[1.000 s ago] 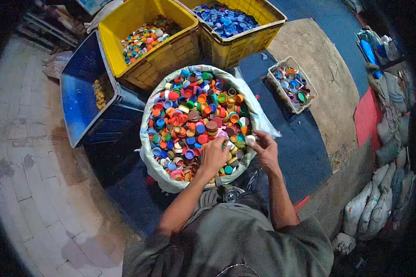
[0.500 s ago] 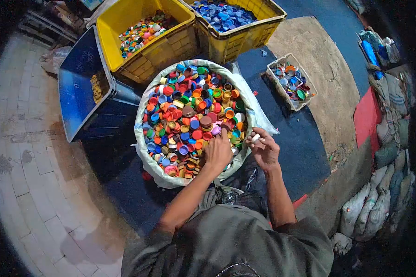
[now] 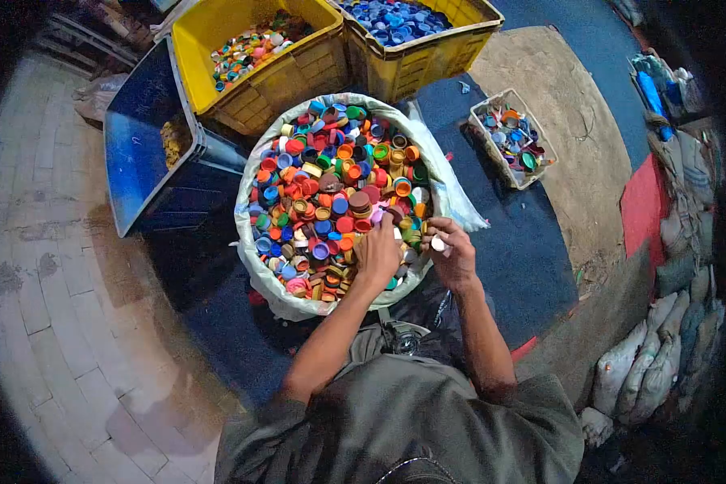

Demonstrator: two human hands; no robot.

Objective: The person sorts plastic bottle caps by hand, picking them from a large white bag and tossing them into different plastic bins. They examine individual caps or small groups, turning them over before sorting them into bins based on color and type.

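A round sack with a rolled pale rim is filled with loose bottle caps of many colours. My left hand reaches over its near side, fingers bent down among the caps beside a pink cap. Its fingertips are partly hidden, and what they grip cannot be made out. Over the right rim, my right hand is closed around a white bottle cap, whose round face shows between thumb and fingers.
Behind the sack stand a yellow crate of mixed caps, another yellow crate of blue caps and a blue bin. A small white basket of mixed pieces lies to the right. Filled sacks line the far right.
My right hand has shifted slightly left and up to the sack's rim, and the white cap has turned to show its round face. My left hand stays at nearly the same spot among the caps.
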